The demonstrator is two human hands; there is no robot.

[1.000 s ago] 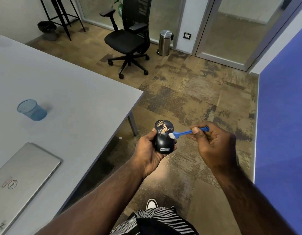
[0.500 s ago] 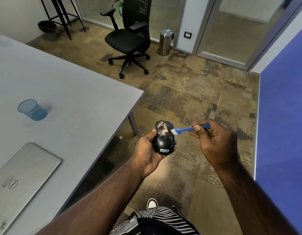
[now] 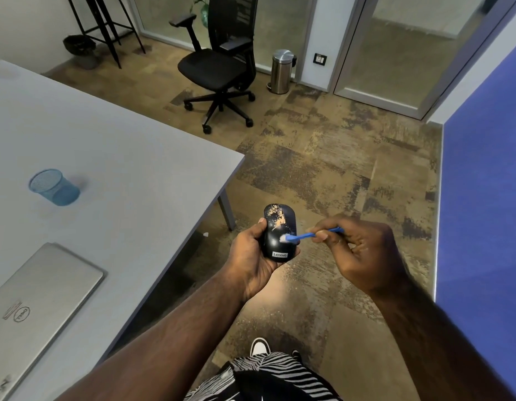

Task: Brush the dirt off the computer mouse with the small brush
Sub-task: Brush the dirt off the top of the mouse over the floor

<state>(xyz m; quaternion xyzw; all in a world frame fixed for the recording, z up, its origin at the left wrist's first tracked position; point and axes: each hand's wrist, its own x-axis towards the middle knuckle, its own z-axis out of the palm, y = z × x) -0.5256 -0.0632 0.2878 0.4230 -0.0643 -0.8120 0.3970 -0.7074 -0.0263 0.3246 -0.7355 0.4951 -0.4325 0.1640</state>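
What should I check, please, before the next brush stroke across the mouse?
1. Mouse held firmly: ok, the left hand wraps around it, with the logo end toward the person.
2. Small brush gripped: ok, the right hand pinches the blue handle.
3. Bristles on the mouse: ok, the white tip sits at mid-body.
4. Bristles on the dirt: not ok, the tan dirt lies farther up, toward the far end.
5. Mouse clean: not ok, specks cover the far half.
6. Debris falls clear of the laptop: ok, the mouse is held over the floor, beside the table.
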